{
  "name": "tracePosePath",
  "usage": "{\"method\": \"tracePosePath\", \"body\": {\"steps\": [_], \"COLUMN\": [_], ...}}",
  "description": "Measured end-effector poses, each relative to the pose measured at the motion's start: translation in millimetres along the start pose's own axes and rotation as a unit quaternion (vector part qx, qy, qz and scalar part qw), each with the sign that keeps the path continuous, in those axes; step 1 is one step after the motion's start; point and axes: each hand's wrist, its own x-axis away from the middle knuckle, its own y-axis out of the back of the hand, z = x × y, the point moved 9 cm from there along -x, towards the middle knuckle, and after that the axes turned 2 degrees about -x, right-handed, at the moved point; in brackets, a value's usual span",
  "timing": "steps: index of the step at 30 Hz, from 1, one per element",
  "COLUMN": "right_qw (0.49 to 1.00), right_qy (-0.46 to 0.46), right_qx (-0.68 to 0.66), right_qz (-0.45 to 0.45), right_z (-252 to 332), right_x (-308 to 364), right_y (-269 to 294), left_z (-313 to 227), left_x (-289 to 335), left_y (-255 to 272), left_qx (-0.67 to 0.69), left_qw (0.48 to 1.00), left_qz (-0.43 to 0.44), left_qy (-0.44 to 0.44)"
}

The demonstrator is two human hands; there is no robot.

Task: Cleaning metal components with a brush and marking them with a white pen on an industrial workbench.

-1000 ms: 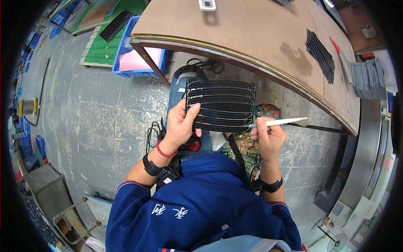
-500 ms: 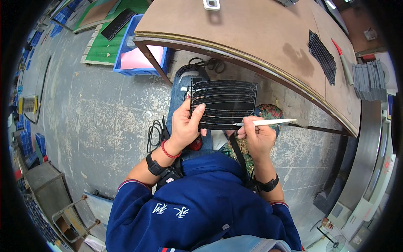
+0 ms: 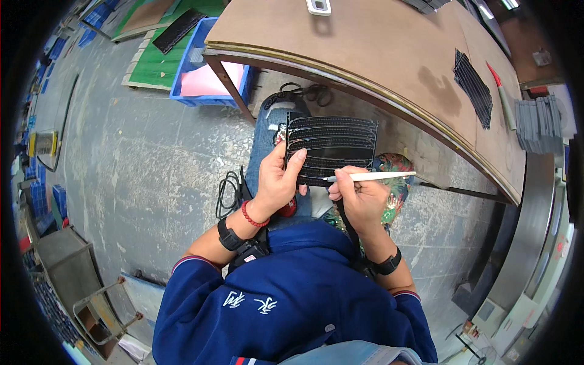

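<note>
My left hand (image 3: 278,180) grips the left edge of a black slotted sheet (image 3: 331,147), held flat over my lap just in front of the brown workbench (image 3: 365,45). My right hand (image 3: 358,199) holds a thin white stick-like tool (image 3: 371,177), whose tip rests on the sheet's near edge. The sheet shows several long curved cut-out strips running across it. Both wrists wear black bands, and the left also has a red bead bracelet.
On the workbench lie another black slotted sheet (image 3: 473,88), a red-tipped tool (image 3: 502,94) and a stack of grey sheets (image 3: 538,125). A blue crate with pink contents (image 3: 210,76) stands under the bench's left end. Black cables (image 3: 229,191) lie on the concrete floor.
The sheet has shifted slightly left and nearer to me. My right hand with the white tool has moved left along the sheet's near edge.
</note>
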Motion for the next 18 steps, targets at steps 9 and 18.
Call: {"method": "tracePosePath", "body": {"steps": [9,18], "right_qw": [0.999,0.987], "right_qy": [-0.004,0.093], "right_qx": [-0.015,-0.122], "right_qz": [0.036,-0.047], "right_z": [3,27], "right_x": [-1,0], "right_y": [-23,22], "left_z": [4,10], "left_x": [-7,-5], "left_y": [7,11], "left_qx": [-0.043,0.074], "left_qw": [0.996,0.996], "left_qz": [-0.023,-0.042], "left_qy": [-0.072,0.004]}}
